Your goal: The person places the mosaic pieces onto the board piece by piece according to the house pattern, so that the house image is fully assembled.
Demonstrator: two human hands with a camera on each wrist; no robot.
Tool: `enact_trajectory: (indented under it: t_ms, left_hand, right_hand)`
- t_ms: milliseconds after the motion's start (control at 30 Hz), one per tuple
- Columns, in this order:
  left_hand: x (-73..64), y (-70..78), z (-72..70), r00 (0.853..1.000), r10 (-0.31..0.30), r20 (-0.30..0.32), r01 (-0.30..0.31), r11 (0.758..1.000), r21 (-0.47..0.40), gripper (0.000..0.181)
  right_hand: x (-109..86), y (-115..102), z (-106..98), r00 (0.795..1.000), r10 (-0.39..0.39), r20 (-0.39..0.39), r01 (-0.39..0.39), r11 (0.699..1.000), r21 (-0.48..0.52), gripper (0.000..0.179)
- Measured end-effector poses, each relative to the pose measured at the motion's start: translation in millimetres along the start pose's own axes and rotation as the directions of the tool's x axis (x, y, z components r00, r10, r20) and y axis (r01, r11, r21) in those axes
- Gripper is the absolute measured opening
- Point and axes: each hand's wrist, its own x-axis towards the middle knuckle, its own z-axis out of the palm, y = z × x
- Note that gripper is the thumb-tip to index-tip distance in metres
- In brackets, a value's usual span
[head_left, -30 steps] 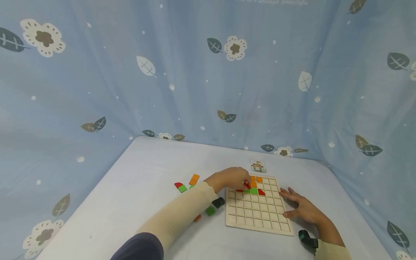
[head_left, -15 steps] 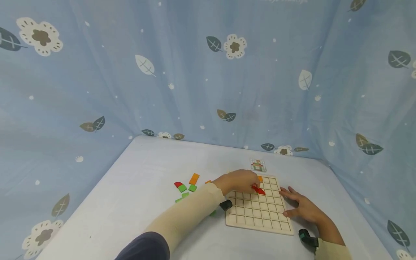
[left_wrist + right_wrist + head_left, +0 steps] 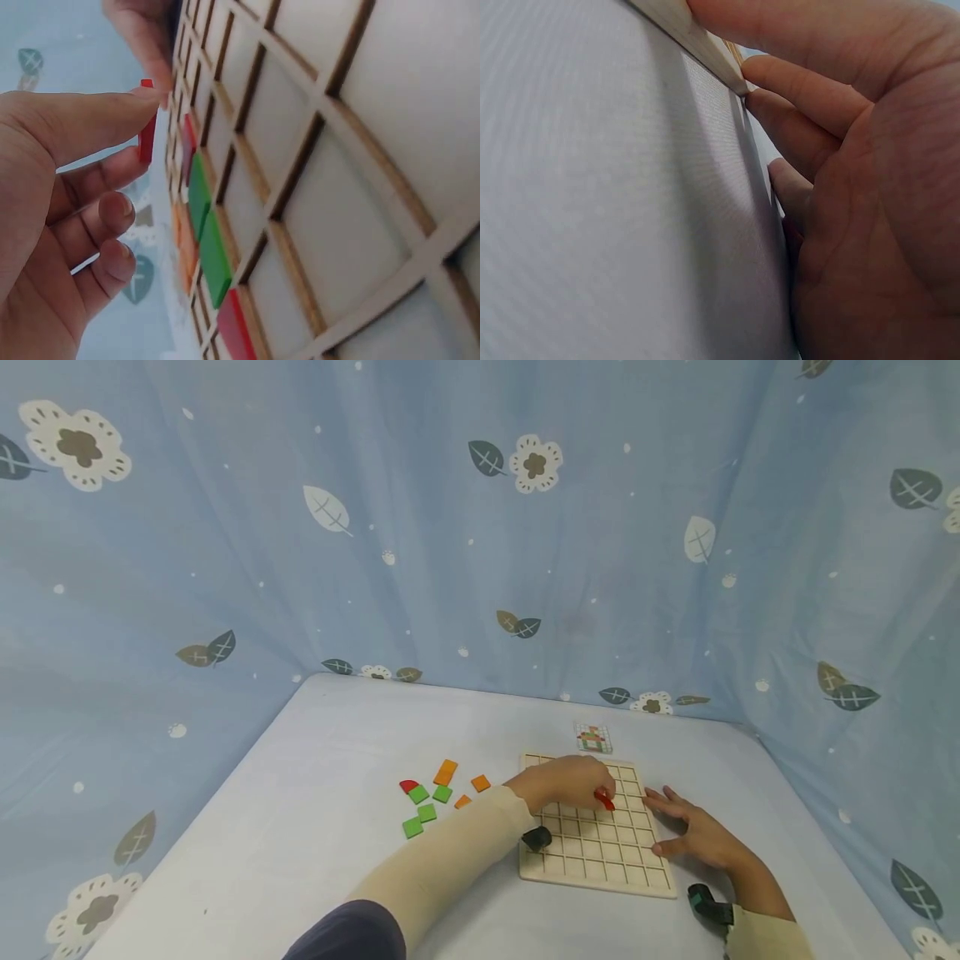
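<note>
My left hand (image 3: 576, 782) is over the wooden grid board (image 3: 592, 875) and pinches a thin red tile (image 3: 148, 129) between thumb and fingertip. In the left wrist view that tile is edge-on, held apart from the board. Green tiles (image 3: 216, 259) lie in a row of cells with a red tile (image 3: 236, 324) at one end and another red one at the far end; orange tiles (image 3: 186, 244) adjoin the row. From the head, my left hand hides most of these. My right hand (image 3: 699, 835) touches the board's right edge with extended fingers (image 3: 802, 86).
Loose tiles lie left of the board: several green squares (image 3: 427, 812), an orange rectangle (image 3: 446, 772), an orange square (image 3: 481, 783) and a red quarter-circle (image 3: 408, 786). A small pattern card (image 3: 593, 738) lies behind the board. A patterned blue curtain (image 3: 420, 527) closes off the back.
My left hand has moved rightward across the board with the red tile, uncovering more loose tiles on the left. My right hand has stayed at the board's edge.
</note>
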Motion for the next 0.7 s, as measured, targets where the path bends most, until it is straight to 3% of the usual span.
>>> enact_trajectory:
  t_ms: [200,533,700]
  left_hand:
    - [8.2,3.0,3.7,0.999,-0.028,0.04,0.028,1.0,-0.001,0.008]
    - [21.4,9.1,9.9,1.0,-0.009,0.02,0.009,1.0,-0.005,0.009]
    - [26.4,12.2,15.5,0.999,-0.035,0.017,0.036,0.999,-0.006,0.013]
  right_hand:
    - [-0.1,1.1,-0.3,1.0,-0.019,-0.002,0.019,1.0,0.008,0.087]
    - [0.1,2.1,0.1,1.0,-0.013,-0.006,0.013,1.0,0.003,0.087]
    - [0.5,3.2,0.1,1.0,-0.022,-0.004,0.022,1.0,0.014,0.087]
